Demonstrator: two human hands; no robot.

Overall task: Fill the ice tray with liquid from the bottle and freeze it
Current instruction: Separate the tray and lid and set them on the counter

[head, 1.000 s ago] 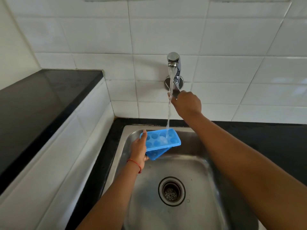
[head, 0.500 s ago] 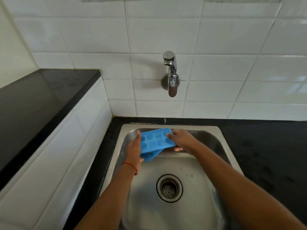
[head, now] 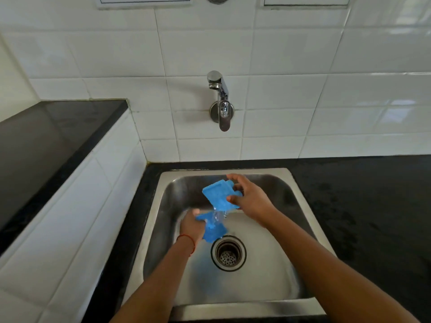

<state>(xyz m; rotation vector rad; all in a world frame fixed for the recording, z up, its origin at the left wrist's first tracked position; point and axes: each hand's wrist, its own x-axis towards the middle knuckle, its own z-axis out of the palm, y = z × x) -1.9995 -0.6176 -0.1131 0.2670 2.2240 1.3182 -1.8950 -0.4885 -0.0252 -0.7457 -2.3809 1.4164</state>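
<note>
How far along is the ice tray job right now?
Early. Nothing is filled: the tap shows no stream. In hand: the right hand tilts the upper blue piece, spilling water into the sink; the left hand grips the lower blue piece. Filling and freezing remain.

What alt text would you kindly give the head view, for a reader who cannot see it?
Over a steel sink, the right hand tips a blue tray so water spills out, while the left hand holds a second blue piece, blurred, just above the drain. No water runs from the wall tap.
</note>
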